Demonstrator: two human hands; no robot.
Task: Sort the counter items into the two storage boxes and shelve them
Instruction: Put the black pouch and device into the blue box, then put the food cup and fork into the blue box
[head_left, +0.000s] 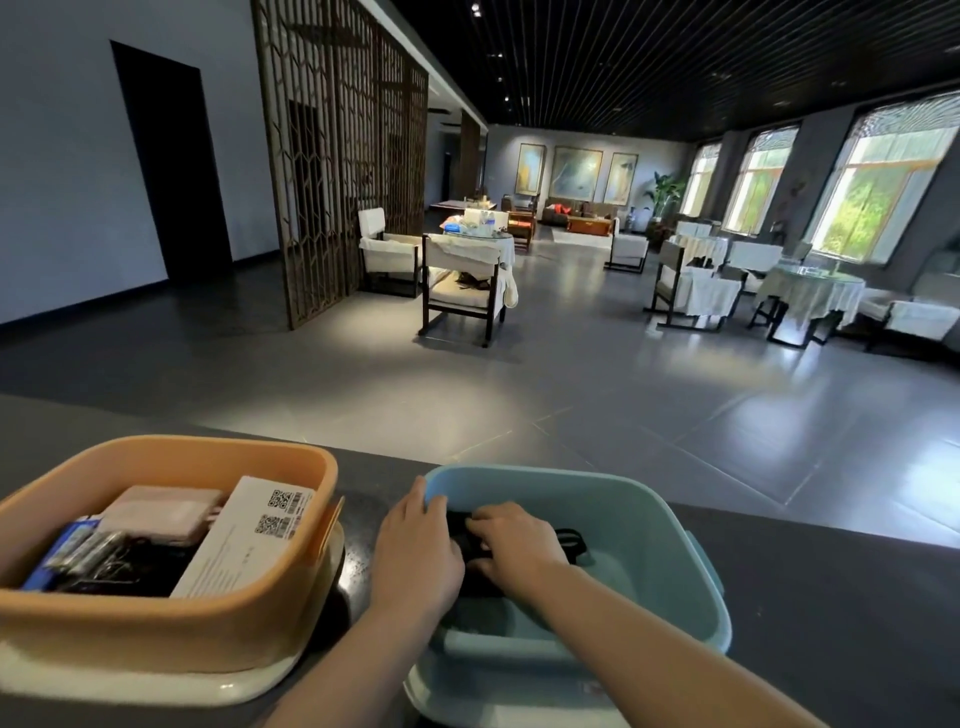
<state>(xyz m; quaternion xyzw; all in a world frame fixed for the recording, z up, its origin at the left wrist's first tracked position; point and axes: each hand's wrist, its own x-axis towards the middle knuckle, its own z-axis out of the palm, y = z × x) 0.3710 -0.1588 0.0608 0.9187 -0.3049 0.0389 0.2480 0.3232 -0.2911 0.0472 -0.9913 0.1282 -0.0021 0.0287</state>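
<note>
Orange box (156, 631): left on the counter (831, 597), holding a white carton (244, 540), pink pouch (161, 512), batteries (78, 548).
Left hand (415, 556): fingers curled over the blue box's left rim.
Right hand (511, 543): inside the box, fingers bent, pressing the black item (569, 540).
Blue box (670, 545): right, near edge.

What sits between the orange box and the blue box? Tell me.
In the head view, a strip of dark counter separates the orange box from the blue box; the left hand lies over it, gripping the blue rim.
</note>
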